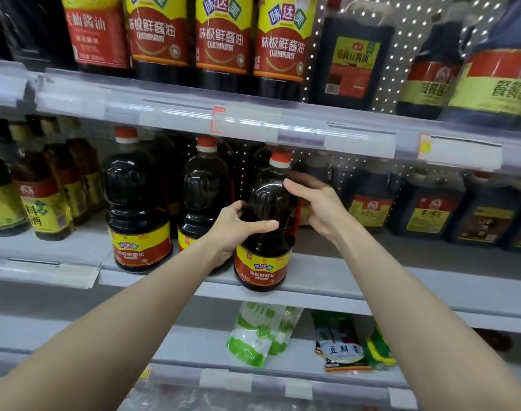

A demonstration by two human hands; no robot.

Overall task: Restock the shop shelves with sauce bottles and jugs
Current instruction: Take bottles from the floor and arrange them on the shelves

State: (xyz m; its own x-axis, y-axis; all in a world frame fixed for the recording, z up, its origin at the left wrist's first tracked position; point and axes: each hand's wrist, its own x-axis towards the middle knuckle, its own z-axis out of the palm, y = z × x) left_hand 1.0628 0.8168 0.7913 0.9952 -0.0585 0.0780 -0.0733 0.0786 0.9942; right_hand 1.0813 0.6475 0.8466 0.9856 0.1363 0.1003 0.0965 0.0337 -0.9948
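A dark soy sauce bottle with an orange cap and a red-and-yellow label stands at the front edge of the middle shelf. My left hand grips its waist from the left, thumb across the front. My right hand holds its shoulder from the right, fingers curled round the back. Two matching bottles stand to its left on the same shelf.
Large sauce jugs fill the top shelf. Square dark jugs stand to the right on the middle shelf, yellow-labelled bottles to the left. Green and white packets lie on the lower shelf. A gap sits just right of the held bottle.
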